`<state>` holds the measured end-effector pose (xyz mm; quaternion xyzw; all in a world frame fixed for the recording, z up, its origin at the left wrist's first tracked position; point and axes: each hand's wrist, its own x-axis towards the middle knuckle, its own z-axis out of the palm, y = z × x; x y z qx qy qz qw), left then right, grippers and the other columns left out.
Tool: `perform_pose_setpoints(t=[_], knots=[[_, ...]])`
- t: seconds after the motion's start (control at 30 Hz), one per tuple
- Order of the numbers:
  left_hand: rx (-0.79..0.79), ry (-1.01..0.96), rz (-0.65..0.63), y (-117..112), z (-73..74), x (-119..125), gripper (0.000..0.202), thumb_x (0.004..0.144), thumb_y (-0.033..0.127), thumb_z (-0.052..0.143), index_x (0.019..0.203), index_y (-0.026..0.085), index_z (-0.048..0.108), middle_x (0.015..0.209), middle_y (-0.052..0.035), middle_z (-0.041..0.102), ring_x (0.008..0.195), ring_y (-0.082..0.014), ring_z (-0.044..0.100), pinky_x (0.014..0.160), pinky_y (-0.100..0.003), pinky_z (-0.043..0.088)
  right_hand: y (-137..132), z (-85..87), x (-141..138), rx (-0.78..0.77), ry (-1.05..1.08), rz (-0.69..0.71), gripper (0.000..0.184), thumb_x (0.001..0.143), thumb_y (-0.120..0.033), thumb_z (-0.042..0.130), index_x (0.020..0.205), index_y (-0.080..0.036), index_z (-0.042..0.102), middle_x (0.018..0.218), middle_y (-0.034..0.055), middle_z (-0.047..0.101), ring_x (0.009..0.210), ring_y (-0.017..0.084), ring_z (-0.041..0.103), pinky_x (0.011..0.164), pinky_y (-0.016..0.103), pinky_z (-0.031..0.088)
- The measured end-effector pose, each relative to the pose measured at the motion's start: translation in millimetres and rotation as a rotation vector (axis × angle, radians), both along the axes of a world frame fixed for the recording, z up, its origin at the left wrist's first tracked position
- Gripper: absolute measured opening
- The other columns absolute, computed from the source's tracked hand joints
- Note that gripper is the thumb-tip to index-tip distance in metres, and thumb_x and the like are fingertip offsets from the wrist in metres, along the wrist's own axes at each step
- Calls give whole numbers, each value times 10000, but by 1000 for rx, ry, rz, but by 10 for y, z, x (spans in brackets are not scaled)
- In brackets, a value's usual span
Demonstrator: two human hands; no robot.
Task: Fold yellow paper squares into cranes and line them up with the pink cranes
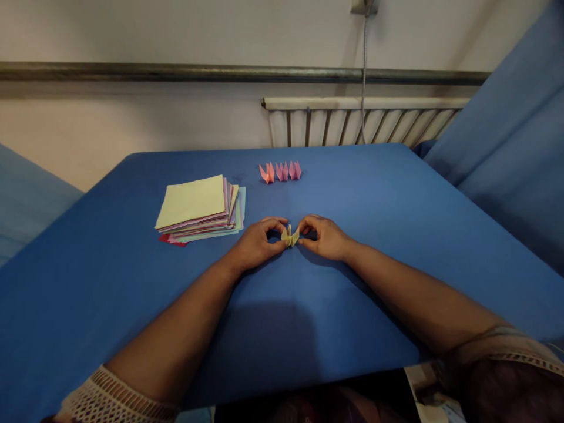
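A small yellow origami crane is between my two hands over the middle of the blue-covered table. My left hand pinches its left side between thumb and fingers. On the other side, my right hand has thumb and fingertips closed on the crane's right wing. Both wings angle upward, and a narrow point stands up between them. Beyond my hands, several pink and orange folded paper cranes stand in a row.
To the left lies a thick stack of coloured paper, yellow on top, with a red sheet poking out below. A metal rail and a radiator are behind the table. A blue curtain hangs at the right.
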<state>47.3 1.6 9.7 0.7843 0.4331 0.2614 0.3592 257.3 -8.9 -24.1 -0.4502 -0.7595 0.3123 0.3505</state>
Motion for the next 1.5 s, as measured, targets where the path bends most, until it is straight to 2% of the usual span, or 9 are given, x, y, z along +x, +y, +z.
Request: perform_pose_setpoints(t=[0.17,0.43,0.6,0.9,1.07,1.2,1.33,1.43,1.5], knots=[[11,7,-9,19,-2,-13,139,706,311,687,746,178,672,1189,-117,667,1094,-252,628,1036,-424,422,-3,-10,-13,9,24,10,151,751,-174,714,874,-188,627,886,16,619,804,143,595,758,299,481],[10,15,-23,17,-5,-11,137,709,315,677,725,179,682,1188,-115,670,1091,-247,635,1023,-405,433,-2,-53,-39,43,106,66,73,785,-146,670,797,-197,618,818,-7,583,732,119,573,711,268,467],[18,42,-11,11,-1,-24,123,709,306,660,717,185,682,1174,-100,681,1070,-237,641,1005,-399,451,-4,-52,-17,38,67,67,125,792,-98,619,724,-195,580,809,-10,591,705,111,557,692,261,456],[-22,-9,10,14,12,-19,191,732,370,685,724,179,684,1178,-111,680,1092,-249,633,1035,-413,430,-15,-37,-33,61,111,77,103,789,-113,632,752,-198,586,786,-13,582,708,117,565,694,265,460],[-145,-204,41,2,54,-20,244,742,398,725,833,173,700,1239,-120,660,1136,-272,618,1068,-455,407,-33,13,-32,69,117,80,95,804,-113,614,778,-203,599,811,-8,602,732,120,576,730,273,469],[-259,-366,85,6,73,-33,282,776,410,728,980,216,741,1272,-84,662,1230,-265,567,1118,-448,362,-44,33,-28,53,139,80,84,817,-120,594,822,-204,600,838,-4,616,756,124,584,749,279,471],[-399,-512,83,41,39,-60,358,798,502,701,1013,222,759,1261,-95,676,1237,-275,566,1105,-462,374,-59,50,-31,26,192,131,63,827,-136,585,818,-197,597,837,3,616,764,128,584,754,285,473],[-448,-531,52,64,14,-81,339,769,470,744,989,213,766,1293,-110,655,1233,-270,570,1099,-452,378,-68,61,-37,-15,228,148,53,831,-145,583,819,-195,598,817,1,625,749,127,588,752,291,477],[-457,-482,-22,67,10,-86,326,740,407,783,998,208,763,1325,-111,633,1236,-266,566,1097,-448,379,-71,64,-43,-37,248,155,42,832,-154,588,822,-193,601,805,-1,637,738,125,594,748,292,482]])
